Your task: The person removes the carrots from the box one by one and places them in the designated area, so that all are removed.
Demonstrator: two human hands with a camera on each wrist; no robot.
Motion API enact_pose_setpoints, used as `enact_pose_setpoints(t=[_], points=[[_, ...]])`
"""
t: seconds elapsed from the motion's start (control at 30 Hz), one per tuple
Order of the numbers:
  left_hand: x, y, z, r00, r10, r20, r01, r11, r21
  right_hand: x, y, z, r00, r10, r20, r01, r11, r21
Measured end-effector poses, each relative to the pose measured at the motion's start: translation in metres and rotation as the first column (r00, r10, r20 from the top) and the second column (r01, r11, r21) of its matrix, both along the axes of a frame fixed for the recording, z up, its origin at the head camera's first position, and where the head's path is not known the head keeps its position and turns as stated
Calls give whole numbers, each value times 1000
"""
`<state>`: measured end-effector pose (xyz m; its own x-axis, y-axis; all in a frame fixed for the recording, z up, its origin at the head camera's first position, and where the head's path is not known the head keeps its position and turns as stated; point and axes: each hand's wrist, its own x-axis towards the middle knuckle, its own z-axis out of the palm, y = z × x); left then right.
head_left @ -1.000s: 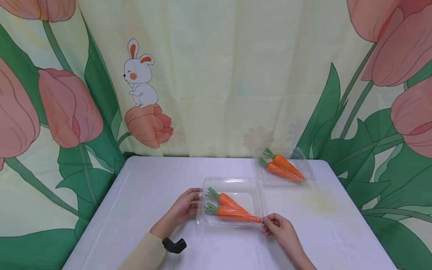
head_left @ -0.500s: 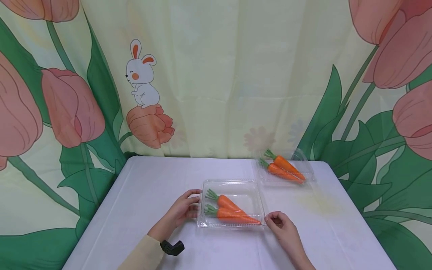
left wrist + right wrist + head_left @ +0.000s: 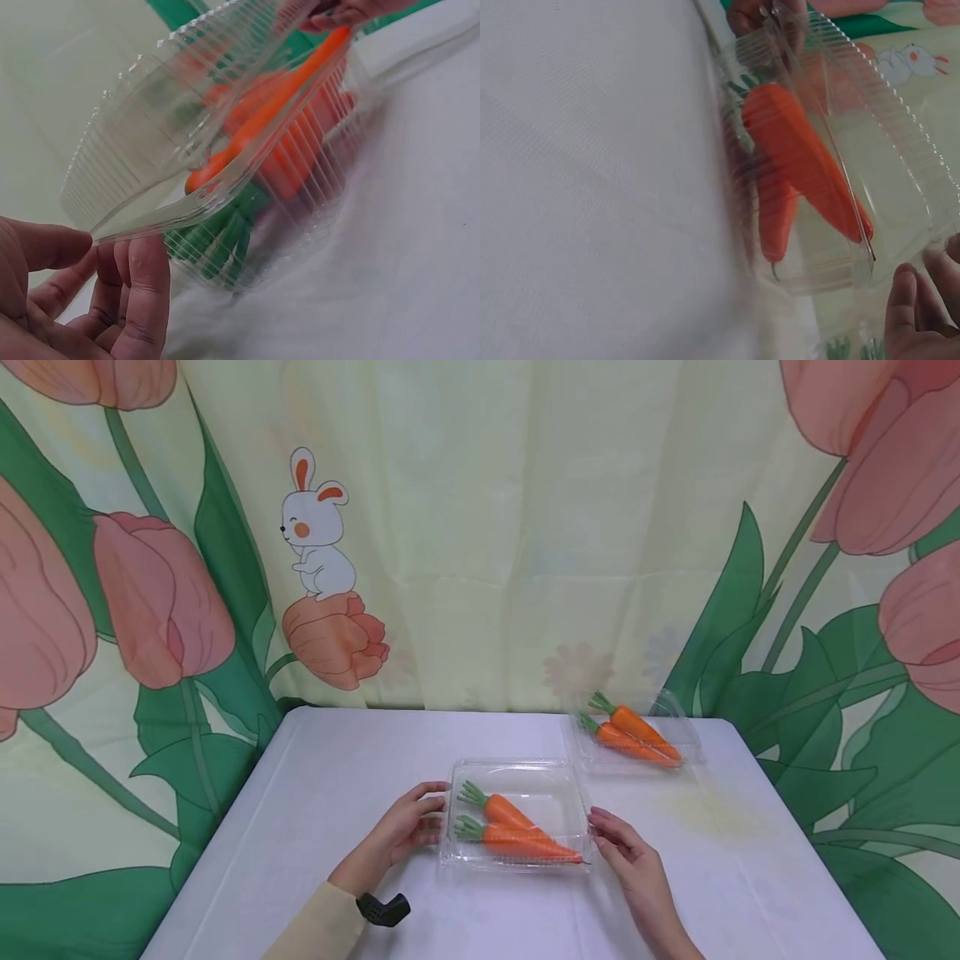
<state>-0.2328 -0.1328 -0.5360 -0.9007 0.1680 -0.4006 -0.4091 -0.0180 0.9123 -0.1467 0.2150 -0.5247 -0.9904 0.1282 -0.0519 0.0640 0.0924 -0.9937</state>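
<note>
A clear plastic clamshell container (image 3: 551,793) sits mid-table, its lid tilted partly up in the wrist views. Inside lie two orange carrots (image 3: 528,842) with green tops to the left. One carrot's tip pokes out over the base rim at the right, as the carrot (image 3: 810,165) shows in the right wrist view. My left hand (image 3: 401,822) pinches the container's left edge between thumb and fingers; the left hand (image 3: 97,292) appears close up in its wrist view. At the right edge my right hand (image 3: 633,868) has its fingers extended, fingertips beside the lid.
Another clear container (image 3: 686,747) with two carrots (image 3: 633,735) stands at the back right of the white table (image 3: 337,760). Behind the table hangs a curtain (image 3: 457,527) printed with tulips and a rabbit. A black device (image 3: 382,910) is on my left wrist.
My right hand has released its pinch at the carrot's tip, and its fingers have spread along the container's right side. The left hand stays at the left edge.
</note>
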Motion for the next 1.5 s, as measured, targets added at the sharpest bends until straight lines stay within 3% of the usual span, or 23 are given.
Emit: enact_pose_setpoints(t=[0.4,0.6,0.7,0.97,1.17,1.4,1.5], points=[[-4,-3,0,999,-35,27,33,998,62,-3,-1,11,999,-6,-49,8,999,45],[-4,-2,-1,999,-21,39,20,999,47,-8,-2,13,992,-68,104,58,993,99],[-3,-3,-2,999,-19,37,18,999,41,-9,-1,12,988,-60,140,47,994,101],[-4,-2,-3,999,-15,35,13,999,39,-14,-5,21,1000,-7,22,3,989,151],[-3,-1,-4,999,-6,38,4,999,43,-21,-5,28,998,18,-66,-9,991,131],[-2,-1,-4,999,-10,49,8,999,46,-33,-2,33,972,68,-226,-46,994,101],[-2,0,-3,999,-18,47,15,999,49,-41,0,39,959,58,-276,-54,998,23]])
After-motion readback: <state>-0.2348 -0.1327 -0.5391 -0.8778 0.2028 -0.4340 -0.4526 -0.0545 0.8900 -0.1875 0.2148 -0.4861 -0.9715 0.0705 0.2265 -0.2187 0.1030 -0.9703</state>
